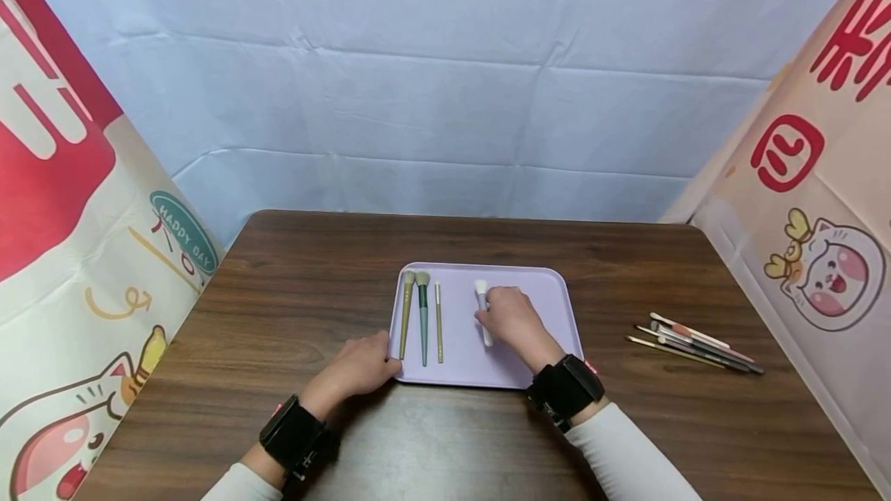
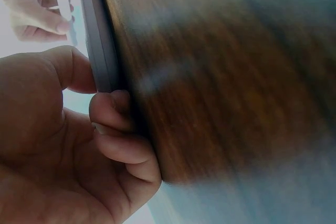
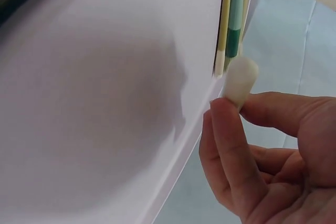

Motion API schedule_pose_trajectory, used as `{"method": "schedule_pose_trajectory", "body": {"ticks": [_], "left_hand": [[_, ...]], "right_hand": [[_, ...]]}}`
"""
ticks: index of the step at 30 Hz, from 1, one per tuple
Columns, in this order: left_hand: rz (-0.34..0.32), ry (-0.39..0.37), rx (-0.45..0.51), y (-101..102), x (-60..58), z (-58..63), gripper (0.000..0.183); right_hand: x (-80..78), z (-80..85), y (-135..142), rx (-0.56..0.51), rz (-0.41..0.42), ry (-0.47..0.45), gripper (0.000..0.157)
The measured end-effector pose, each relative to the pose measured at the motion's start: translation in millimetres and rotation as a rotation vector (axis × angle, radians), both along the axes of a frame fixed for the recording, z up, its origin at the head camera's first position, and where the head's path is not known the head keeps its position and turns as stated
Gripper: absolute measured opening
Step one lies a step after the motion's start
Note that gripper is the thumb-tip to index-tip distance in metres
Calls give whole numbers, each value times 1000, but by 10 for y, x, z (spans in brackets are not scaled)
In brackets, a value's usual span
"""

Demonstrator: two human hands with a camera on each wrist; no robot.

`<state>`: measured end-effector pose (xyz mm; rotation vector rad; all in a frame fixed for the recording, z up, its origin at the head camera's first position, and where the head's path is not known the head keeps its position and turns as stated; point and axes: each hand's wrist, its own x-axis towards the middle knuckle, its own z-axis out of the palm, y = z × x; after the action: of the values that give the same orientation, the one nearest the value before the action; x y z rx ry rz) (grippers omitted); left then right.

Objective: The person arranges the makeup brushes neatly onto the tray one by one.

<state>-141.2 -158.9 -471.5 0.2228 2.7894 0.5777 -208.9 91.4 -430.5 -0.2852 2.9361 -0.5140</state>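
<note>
My right hand (image 1: 513, 317) pinches a makeup brush with white bristles and a pale handle (image 1: 482, 300) over the lilac tray (image 1: 459, 315). In the right wrist view a rounded whitish end of this brush (image 3: 240, 80) shows between thumb and fingers. At the tray's front left corner, my left hand (image 1: 362, 364) grips the rim, thumb on one side and curled fingers on the other in the left wrist view. Left of the held brush, an olive-handled brush (image 1: 406, 319), a green brush (image 1: 423, 319) and a thin yellowish brush (image 1: 439, 323) lie side by side on the tray.
Several more brushes (image 1: 696, 342) lie in a loose pile on the wooden table (image 1: 313, 277), right of the tray. A pale blue cloth (image 1: 418, 99) hangs behind the table, and printed cloths (image 1: 786, 269) flank it on both sides.
</note>
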Motion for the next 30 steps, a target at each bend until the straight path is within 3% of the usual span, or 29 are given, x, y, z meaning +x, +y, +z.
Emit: {"method": "schedule_pose_trajectory", "body": {"ticks": [18,30], "left_hand": [[5,20,-13,0,-1,-16,24],[-1,16,-19,6,-2,-16,25]], "right_hand": [[-39,-12,-316,50,-18,-90,28],[-52,-25,-422,24,-30,-131,27]]}}
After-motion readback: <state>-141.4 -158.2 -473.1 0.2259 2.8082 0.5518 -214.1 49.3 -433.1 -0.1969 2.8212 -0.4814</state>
